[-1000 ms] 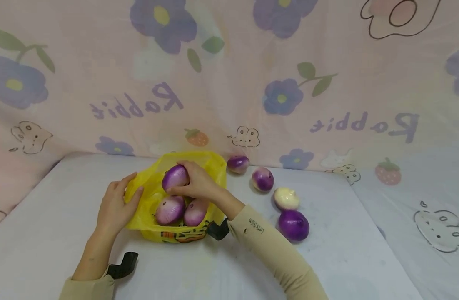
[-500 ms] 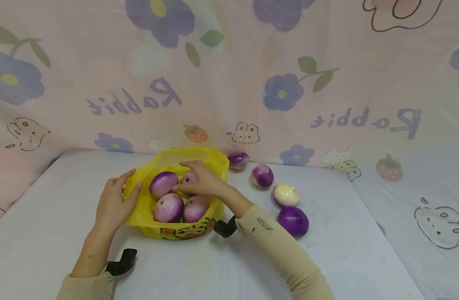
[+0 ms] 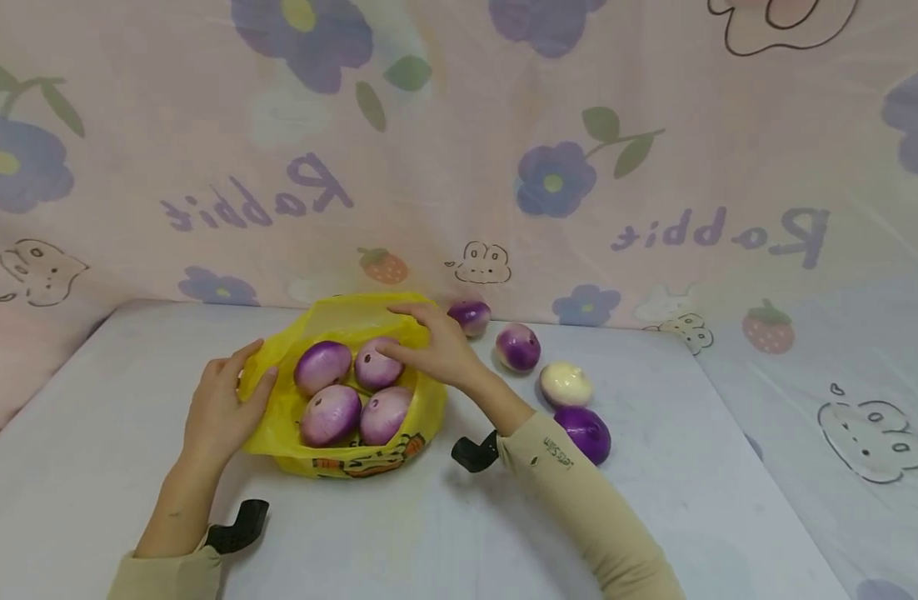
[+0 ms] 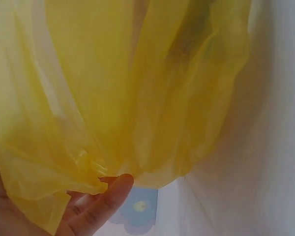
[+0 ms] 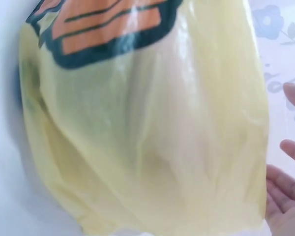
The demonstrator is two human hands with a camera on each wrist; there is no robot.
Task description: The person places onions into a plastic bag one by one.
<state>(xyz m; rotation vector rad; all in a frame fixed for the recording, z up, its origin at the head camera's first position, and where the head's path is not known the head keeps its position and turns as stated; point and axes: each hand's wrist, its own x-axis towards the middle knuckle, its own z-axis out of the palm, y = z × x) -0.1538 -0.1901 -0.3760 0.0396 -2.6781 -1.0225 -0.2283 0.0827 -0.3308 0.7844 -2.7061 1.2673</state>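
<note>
A yellow plastic bag (image 3: 431, 417) with its mouth wide sits left of the middle in the head view. Inside lie several purple onions: one at the back left (image 3: 322, 367), another at the back right (image 3: 379, 363), two more in front. My left hand (image 3: 222, 408) grips the bag's left rim, its thumb at the edge in the left wrist view. My right hand (image 3: 446, 350) hovers at the bag's right rim, thumb and fingers spread with nothing between them. In the right wrist view its fingertips (image 5: 291, 147) show beside the printed bag wall (image 5: 201, 128).
Right of the bag, several onions stand in a slanting row on the white table (image 3: 384, 542): a far purple one (image 3: 470, 318), a two-tone one (image 3: 517, 347), a pale-topped one (image 3: 566, 384) and a deep purple one (image 3: 588, 433) partly behind the right sleeve. A printed cloth (image 3: 444, 167) hangs behind.
My right hand held an onion over the bag, let go of it among the others and drew back to the right. My left hand stays at the rim.
</note>
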